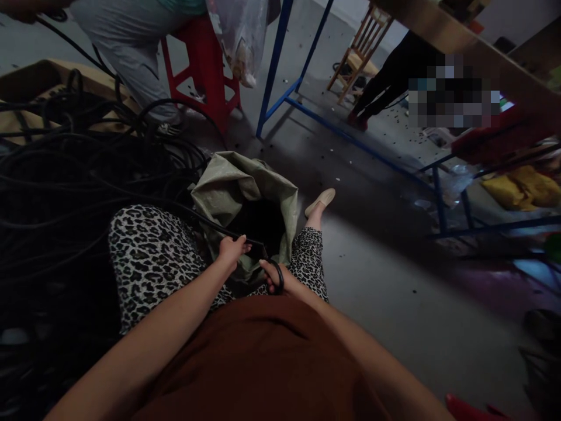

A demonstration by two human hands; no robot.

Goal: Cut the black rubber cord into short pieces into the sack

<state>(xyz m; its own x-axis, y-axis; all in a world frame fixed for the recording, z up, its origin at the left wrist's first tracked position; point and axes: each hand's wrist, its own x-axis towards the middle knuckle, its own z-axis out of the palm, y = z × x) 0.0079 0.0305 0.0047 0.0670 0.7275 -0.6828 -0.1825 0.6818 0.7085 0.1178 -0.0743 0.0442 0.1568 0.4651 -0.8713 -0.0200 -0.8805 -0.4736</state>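
My left hand (233, 251) is closed round a black rubber strip or hose (204, 219), whose end reaches over the mouth of a sack. That strip runs back leftward into a big tangle of similar black lengths. In my right hand (274, 276) is a pair of scissors (279, 278) with black handle loops; the blades point up toward the strip's end, and I cannot tell whether they touch it. The grey-green woven sack (214, 181) stands open between my legs, its inside dark with black contents that I cannot make out.
A heap of black strips (87, 169) fills the left side, partly over a cardboard box (26, 82). Beyond it a person sits on a red stool (204, 76). Blue metal table frames (315, 114) stand ahead and right; a wooden chair (363, 44) is farther back.
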